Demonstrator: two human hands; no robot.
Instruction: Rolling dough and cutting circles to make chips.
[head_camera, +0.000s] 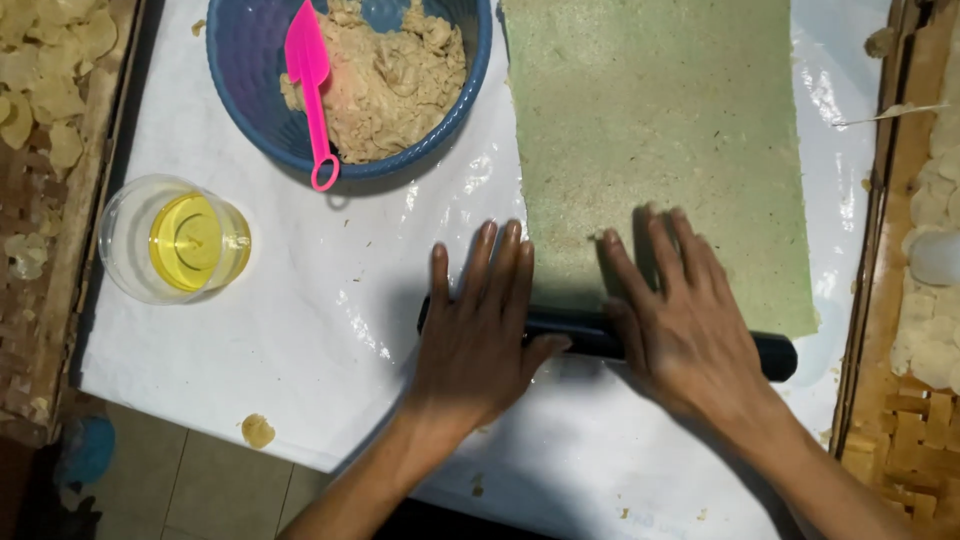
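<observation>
The black rolling pin (580, 335) lies across the near edge of the green dough sheet (660, 150), on the white plastic sheet (300, 300) that covers the table. I see my left hand (480, 330) flat on top of its left part, palm down, fingers straight and close together, pointing away from me, with the thumb splayed to the right along the pin. My right hand (680, 320) presses on the pin's middle the same way, fingers slightly fanned and reaching onto the dough, angled a little leftward. Neither hand wraps around the pin (both just rest open on it).

To the far left a blue bowl (240, 60) holds tan dough (400, 80) with a pink spatula (310, 80) leaning in it, handle over the rim. A clear cup of yellow liquid (180, 240) stands near the left edge, well apart from the hands. A small tan dough scrap (258, 431) sits on the floor tile below. Pale chips (40, 60) lie on the wooden frames at either side.

The pin's long axis runs left to right, dipping slightly toward me at its right end, which juts out past my right hand.
</observation>
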